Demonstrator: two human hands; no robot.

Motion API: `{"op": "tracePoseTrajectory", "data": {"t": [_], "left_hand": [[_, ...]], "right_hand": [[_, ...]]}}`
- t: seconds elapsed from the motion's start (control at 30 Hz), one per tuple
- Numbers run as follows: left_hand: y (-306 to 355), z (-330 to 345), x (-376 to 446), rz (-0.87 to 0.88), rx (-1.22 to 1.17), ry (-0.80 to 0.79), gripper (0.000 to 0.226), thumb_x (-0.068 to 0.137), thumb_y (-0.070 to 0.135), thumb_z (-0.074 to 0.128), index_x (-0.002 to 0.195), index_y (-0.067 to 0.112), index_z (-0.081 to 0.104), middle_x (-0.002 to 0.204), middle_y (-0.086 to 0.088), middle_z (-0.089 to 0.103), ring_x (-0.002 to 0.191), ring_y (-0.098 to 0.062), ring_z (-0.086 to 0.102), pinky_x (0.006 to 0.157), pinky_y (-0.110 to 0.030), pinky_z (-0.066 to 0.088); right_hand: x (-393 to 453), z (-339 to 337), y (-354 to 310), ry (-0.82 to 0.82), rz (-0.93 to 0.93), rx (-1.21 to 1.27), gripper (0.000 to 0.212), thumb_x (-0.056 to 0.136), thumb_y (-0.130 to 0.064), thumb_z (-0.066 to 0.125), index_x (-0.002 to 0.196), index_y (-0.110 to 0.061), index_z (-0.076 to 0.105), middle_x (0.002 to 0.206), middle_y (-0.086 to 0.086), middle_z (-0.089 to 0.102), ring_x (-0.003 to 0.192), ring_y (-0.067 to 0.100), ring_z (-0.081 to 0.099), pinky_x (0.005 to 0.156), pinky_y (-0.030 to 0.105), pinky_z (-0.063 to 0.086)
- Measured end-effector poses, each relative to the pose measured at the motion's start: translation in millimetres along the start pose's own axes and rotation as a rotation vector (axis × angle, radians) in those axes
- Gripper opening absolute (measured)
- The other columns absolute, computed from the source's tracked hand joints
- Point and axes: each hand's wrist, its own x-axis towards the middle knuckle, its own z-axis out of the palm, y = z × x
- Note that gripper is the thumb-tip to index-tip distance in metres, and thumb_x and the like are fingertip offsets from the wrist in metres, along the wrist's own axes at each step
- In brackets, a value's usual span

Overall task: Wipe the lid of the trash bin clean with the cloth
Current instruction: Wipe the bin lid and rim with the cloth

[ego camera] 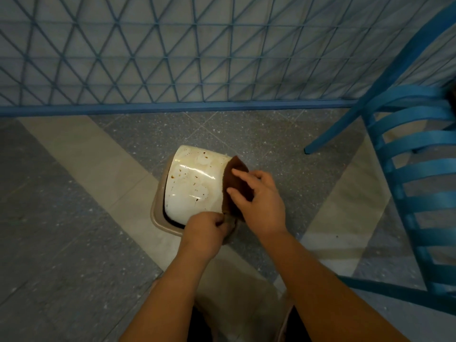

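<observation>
Head view showed the stained white lid on the trash bin, floor-standing. Right hand pressed the brown cloth flat at the lid's right edge; left hand pinched its near corner.

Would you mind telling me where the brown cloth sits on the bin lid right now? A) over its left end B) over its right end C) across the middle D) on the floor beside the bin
B: the brown cloth drapes the right end of the lid under the right hand, leaving the spotted rest bare.
</observation>
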Motion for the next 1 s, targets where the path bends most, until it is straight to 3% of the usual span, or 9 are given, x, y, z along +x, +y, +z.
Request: {"op": "tracePoseTrajectory", "data": {"t": [0.17,0.27,0.33,0.4,0.53,0.67,0.83,1.0], "left_hand": [[1,-3,-3,-0.211,-0.095,0.060,0.022,0.092,0.024,0.058,0.105,0.015,0.073,0.098,-0.006,0.069,0.094,-0.024,0.062,0.082,-0.032,0.050],[5,1,-1,-0.290,-0.183,0.097,0.015,0.089,0.024,0.061,0.083,0.018,0.073,0.083,-0.004,0.067,0.080,-0.021,0.062,0.071,-0.030,0.050],[2,0,-3,-0.267,-0.191,0.127,0.024,0.087,0.021,0.063,0.063,0.021,0.066,0.069,-0.001,0.063,0.066,-0.015,0.058,0.060,-0.024,0.046],[1,-8,-4,-0.245,-0.194,0.144,0.026,0.083,0.022,0.068,0.058,0.021,0.063,0.062,0.004,0.061,0.060,-0.011,0.056,0.054,-0.022,0.043],[-10,-37,0,-0.212,-0.144,0.328,0.012,0.075,0.032,0.076,0.073,0.025,0.067,0.078,0.007,0.066,0.071,-0.007,0.059,0.061,-0.023,0.046],[-27,-53,3,-0.220,-0.126,0.562,0.032,0.074,0.029,0.078,0.095,0.017,0.055,0.109,-0.002,0.048,0.086,-0.016,0.050,0.075,-0.030,0.043],[-29,-52,6,-0.310,-0.262,0.438,0.055,0.081,0.031,0.072,0.129,0.016,0.051,0.118,-0.007,0.062,0.102,-0.024,0.058,0.081,-0.033,0.044],[-30,-53,4,-0.310,-0.279,0.429,0.046,0.082,0.032,0.070,0.125,0.018,0.060,0.114,-0.005,0.067,0.090,-0.014,0.056,0.078,-0.028,0.043]], "right_hand": [[-4,6,-13,-0.009,0.039,-0.030,0.043,0.080,-0.042,0.063,0.121,-0.044,0.050,0.121,-0.011,0.043,0.098,0.010,0.054,0.075,0.030,0.052],[-3,7,-17,0.000,0.070,-0.045,0.043,0.082,-0.040,0.061,0.124,-0.042,0.048,0.125,-0.009,0.043,0.100,0.011,0.054,0.078,0.034,0.053],[-3,6,-18,0.000,0.069,-0.059,0.043,0.083,-0.040,0.060,0.125,-0.042,0.048,0.126,-0.009,0.043,0.101,0.011,0.054,0.079,0.034,0.052],[-1,5,-18,0.009,0.047,-0.068,0.042,0.085,-0.038,0.059,0.126,-0.041,0.050,0.128,-0.008,0.043,0.102,0.011,0.054,0.079,0.032,0.051],[12,-1,-13,0.026,0.020,-0.069,0.039,0.090,-0.028,0.055,0.128,-0.038,0.053,0.133,-0.008,0.044,0.108,0.010,0.053,0.082,0.027,0.048],[20,-7,-3,0.021,0.008,-0.030,0.036,0.093,-0.023,0.054,0.126,-0.036,0.056,0.134,-0.009,0.048,0.113,0.009,0.051,0.089,0.023,0.045],[17,-5,1,0.026,-0.025,-0.011,0.035,0.093,-0.023,0.054,0.125,-0.036,0.058,0.129,-0.009,0.050,0.115,0.010,0.050,0.094,0.029,0.047],[-9,4,10,0.087,0.004,0.038,0.039,0.091,-0.024,0.058,0.126,-0.040,0.055,0.124,-0.016,0.046,0.112,0.000,0.043,0.090,0.015,0.038]]}}
